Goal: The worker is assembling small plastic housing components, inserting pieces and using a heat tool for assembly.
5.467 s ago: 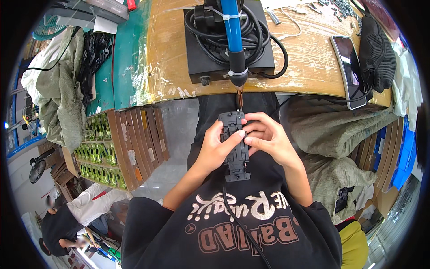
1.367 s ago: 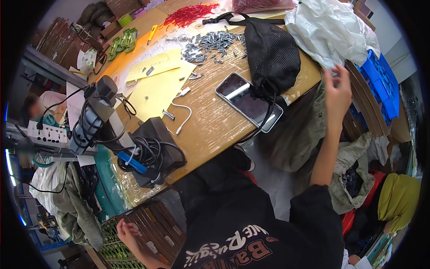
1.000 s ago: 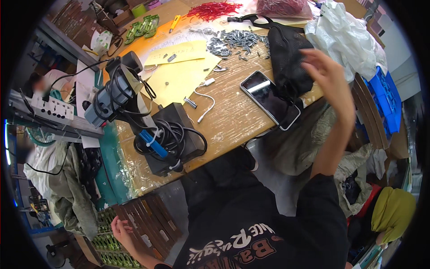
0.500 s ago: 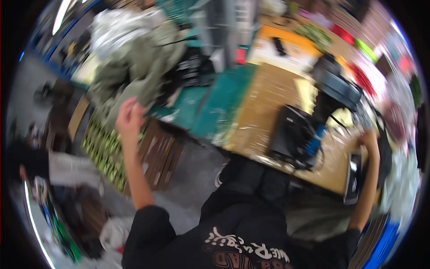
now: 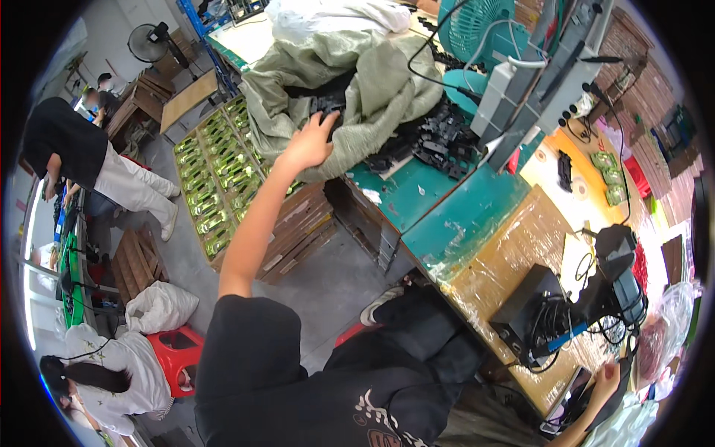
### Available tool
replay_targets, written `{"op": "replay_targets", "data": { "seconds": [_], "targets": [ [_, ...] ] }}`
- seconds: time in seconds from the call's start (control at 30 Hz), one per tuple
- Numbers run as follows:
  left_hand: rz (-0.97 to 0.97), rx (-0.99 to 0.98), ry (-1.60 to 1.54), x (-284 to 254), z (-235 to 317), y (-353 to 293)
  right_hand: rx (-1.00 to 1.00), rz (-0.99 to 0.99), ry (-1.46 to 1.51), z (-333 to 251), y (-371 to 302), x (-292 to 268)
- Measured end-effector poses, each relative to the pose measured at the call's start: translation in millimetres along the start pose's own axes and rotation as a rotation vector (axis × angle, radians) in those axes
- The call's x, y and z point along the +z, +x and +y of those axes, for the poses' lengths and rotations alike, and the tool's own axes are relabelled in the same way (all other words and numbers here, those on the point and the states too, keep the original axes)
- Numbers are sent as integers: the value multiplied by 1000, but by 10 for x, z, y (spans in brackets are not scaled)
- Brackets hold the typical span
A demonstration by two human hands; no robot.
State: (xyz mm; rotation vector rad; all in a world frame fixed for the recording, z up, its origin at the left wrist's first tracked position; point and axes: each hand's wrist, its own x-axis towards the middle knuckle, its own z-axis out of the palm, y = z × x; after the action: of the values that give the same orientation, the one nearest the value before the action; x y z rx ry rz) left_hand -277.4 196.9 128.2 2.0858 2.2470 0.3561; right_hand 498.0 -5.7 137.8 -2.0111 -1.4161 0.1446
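So one left hand (image 5: 304, 146) has fingers loosely spread over black parts (image 5: 326, 103) in one olive sack (image 5: 361, 151), and one right hand (image 5: 606, 381) is well right of that sack, grip honestly too small to tell.

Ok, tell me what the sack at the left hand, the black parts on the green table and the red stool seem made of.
Sack: probably woven cloth or plastic, matte, slumping in soft creases. Black parts: likely moulded plastic, dull, given their uniform colour and shaped outlines. Red stool: probably smooth plastic; its single-colour shell has openings.
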Motion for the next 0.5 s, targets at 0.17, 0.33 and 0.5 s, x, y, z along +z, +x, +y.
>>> {"op": "replay_targets", "data": {
  "seconds": [0.17, 0.33, 0.5],
  "targets": [
    [192, -35, -248, 12, -248, 264, 6, 79, 92, 146, -230, -210],
    [484, -36, -349, 7, -417, 629, 13, 145, 219, -369, -605, -215],
    [291, -204, -192, -45, -349, 973, 41, 158, 243, -551, -821, -203]
  ]
}}
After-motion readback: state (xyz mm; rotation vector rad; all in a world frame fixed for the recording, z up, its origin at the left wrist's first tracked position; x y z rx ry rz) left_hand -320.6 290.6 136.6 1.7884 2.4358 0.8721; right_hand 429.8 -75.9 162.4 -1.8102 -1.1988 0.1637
